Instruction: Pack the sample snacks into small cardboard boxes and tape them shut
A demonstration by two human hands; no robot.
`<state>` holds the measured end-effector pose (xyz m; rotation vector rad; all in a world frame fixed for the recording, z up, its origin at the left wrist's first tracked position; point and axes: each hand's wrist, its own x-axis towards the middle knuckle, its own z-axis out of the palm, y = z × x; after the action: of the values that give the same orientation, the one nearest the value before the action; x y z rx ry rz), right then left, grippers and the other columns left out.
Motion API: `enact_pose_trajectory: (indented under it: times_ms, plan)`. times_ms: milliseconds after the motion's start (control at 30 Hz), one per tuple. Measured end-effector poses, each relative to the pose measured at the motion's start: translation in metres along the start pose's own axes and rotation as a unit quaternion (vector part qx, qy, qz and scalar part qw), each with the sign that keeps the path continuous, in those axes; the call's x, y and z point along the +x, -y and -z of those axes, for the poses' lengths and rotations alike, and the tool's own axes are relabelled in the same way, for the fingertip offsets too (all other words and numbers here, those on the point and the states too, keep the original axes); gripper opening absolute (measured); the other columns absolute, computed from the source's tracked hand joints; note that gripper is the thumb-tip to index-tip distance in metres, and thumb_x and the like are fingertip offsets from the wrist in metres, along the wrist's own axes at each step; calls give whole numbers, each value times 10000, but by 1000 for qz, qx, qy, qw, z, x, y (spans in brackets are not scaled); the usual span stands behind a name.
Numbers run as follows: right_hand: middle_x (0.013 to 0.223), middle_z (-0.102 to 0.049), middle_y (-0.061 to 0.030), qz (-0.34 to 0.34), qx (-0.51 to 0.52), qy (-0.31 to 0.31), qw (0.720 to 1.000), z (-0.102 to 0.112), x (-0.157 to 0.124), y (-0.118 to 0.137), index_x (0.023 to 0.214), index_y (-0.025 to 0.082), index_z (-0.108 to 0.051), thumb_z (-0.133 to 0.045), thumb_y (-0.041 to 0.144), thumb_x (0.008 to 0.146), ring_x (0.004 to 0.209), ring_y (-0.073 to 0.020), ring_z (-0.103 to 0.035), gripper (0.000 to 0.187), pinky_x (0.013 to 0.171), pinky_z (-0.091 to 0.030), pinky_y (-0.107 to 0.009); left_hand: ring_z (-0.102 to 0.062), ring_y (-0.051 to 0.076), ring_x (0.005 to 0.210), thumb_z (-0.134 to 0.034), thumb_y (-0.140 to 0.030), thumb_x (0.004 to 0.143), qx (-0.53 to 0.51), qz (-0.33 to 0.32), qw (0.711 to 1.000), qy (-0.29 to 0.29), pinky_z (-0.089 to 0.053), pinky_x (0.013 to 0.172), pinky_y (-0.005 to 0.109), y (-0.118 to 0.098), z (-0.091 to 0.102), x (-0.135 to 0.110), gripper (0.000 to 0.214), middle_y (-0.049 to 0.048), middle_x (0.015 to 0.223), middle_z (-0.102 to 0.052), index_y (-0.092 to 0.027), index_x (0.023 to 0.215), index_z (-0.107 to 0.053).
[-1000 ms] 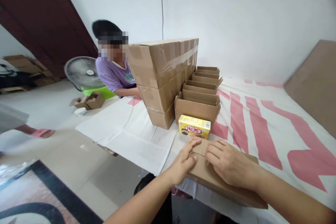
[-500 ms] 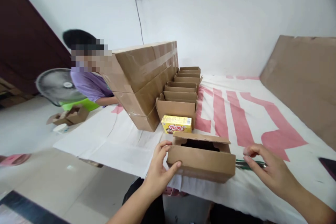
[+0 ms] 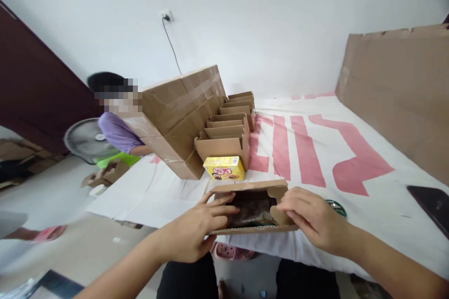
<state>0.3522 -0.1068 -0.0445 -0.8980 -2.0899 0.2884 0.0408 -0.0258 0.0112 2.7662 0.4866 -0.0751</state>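
Note:
An open cardboard box (image 3: 254, 231) is at the near edge of the table, tipped so its opening faces me. Inside it lies something in clear, shiny plastic (image 3: 253, 213), whose contents I cannot make out. My left hand (image 3: 194, 229) grips the box's left end, fingers over the opening and thumb low outside the front wall. At the right end, my right hand (image 3: 312, 219) has its fingers closed on the side flap (image 3: 278, 210). Just beyond the box stands a yellow printed carton (image 3: 224, 168).
Several open cardboard boxes (image 3: 222, 147) stand in a row behind the carton, beside a stack of taped cartons (image 3: 175, 121). A person in a purple sleeve (image 3: 121, 133) is behind the stack. A green-edged round object (image 3: 336, 207) and a dark phone-like slab (image 3: 430, 208) lie at right.
The box has tipped towards me and its inside now shows. My right hand has moved left from beside the box onto its flap, and my left fingers have reached over the opening.

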Motion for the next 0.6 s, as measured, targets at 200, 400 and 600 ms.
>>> enact_pose_trajectory:
  times_ms: [200,400,600]
  plan:
    - [987,-707,-61,-10,17,206,978,17,18,3,1039,194,-637,-479,161,951,939,-181,-641,184,851,-504,-327,-506,315,1330,-582,-84,716,98,-25,995,1,-117,1220,511,-22,3,9,362,74,1258,-673,-241,1037,-641]
    - [1000,-694,-44,3,-76,265,961,16,21,3,1035,195,-641,-638,194,882,988,-216,-579,153,871,-456,-361,-587,268,972,-582,-155,805,252,-24,967,6,-205,1184,494,-25,-5,15,236,58,916,-662,-236,1020,-637]
    - [841,-632,-41,71,-116,160,978,13,15,8,831,183,-595,-562,235,934,802,-187,-510,120,716,-410,-322,-561,225,738,-522,-176,883,307,-5,952,-3,-435,841,395,-16,-9,21,170,45,729,-631,-213,728,-579]
